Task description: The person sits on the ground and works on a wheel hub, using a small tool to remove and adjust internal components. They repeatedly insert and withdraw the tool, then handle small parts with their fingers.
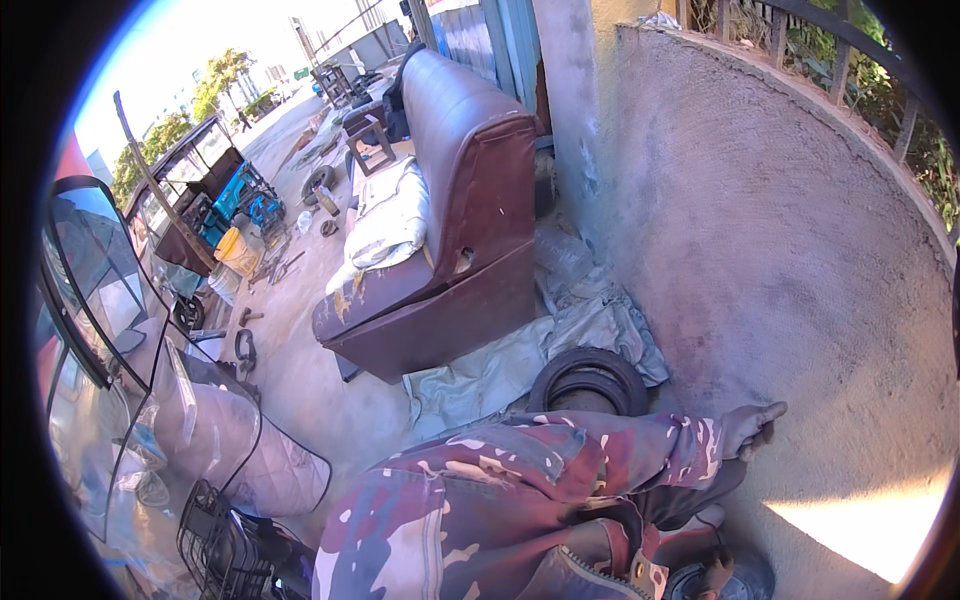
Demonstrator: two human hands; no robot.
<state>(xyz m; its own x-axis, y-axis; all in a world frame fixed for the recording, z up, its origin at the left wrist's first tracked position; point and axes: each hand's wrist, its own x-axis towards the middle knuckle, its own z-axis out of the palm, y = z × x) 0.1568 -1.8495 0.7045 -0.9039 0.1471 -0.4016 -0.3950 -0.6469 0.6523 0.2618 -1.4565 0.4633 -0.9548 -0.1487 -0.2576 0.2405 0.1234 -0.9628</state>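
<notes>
My left hand (748,430) reaches out to the right at the end of a camouflage sleeve (640,450). Its index finger points away, and the other fingers curl loosely; nothing shows in it. The rough plaster wall (800,260) rises behind it. At the lower edge, what looks like my right hand (715,577) is at a dark round object (750,575), partly cut off and in shade. I cannot make out its fingers or what they hold. Black tyres (590,375) lie beyond my left forearm.
A worn maroon sofa (470,200) with a white cloth (390,215) stands ahead, beside a crumpled pale sheet (490,375). To the left are a vehicle with a clear plastic cover (110,440), a black wire basket (215,540), a yellow bucket (236,252) and scattered tools.
</notes>
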